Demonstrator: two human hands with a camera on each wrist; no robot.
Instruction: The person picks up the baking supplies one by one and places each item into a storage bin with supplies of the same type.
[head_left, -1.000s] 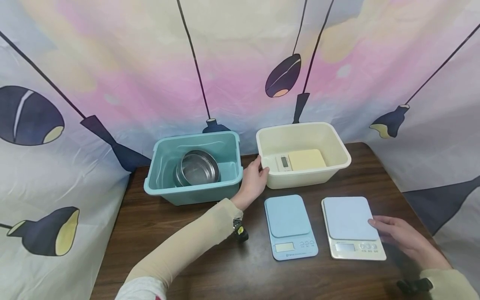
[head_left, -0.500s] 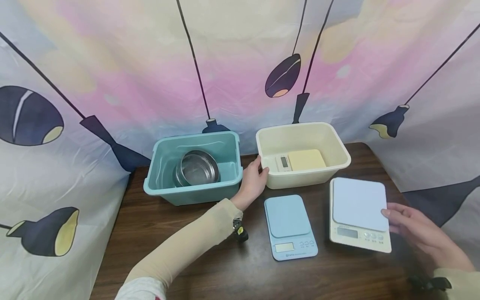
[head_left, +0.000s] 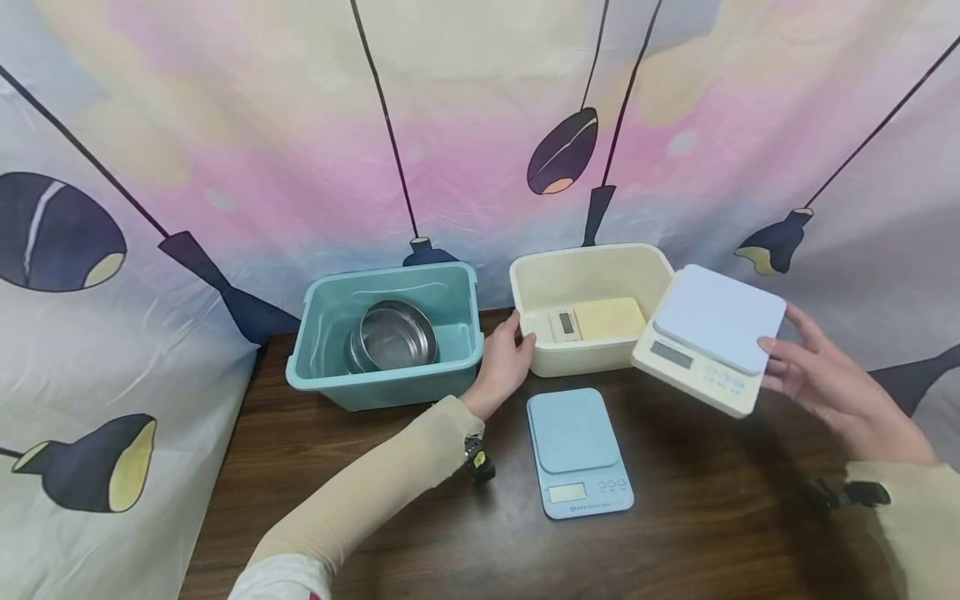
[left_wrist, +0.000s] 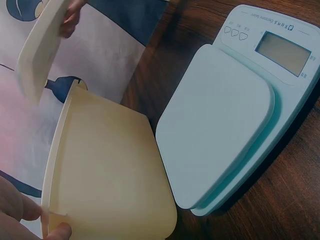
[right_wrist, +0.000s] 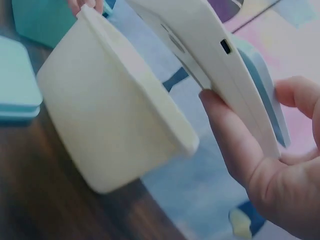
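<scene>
My right hand [head_left: 840, 383] grips a white kitchen scale [head_left: 720, 317] by its right edge, thumb on top and fingers beneath. The scale is tilted in the air, overlapping the right end of the cream plastic bin [head_left: 585, 360] in the head view. At that bin's left end, my left hand [head_left: 504, 367] pinches the rim; in the left wrist view its fingertips [left_wrist: 61, 231] lie on either side of the rim. Inside the bin lie a pale yellow scale [head_left: 609, 318] and a small white display part [head_left: 564, 326]. A light blue scale [head_left: 579, 450] lies flat on the table in front.
Left of the cream bin stands a teal bin [head_left: 405, 390] with round metal pans [head_left: 396, 335] in it. Both bins are at the back of the dark wooden table [head_left: 465, 533], against a patterned curtain [head_left: 300, 150].
My right hand has lifted the white scale off the table and carried it up and back to the cream bin's right end, tilting it. My left hand has stayed on the rim.
</scene>
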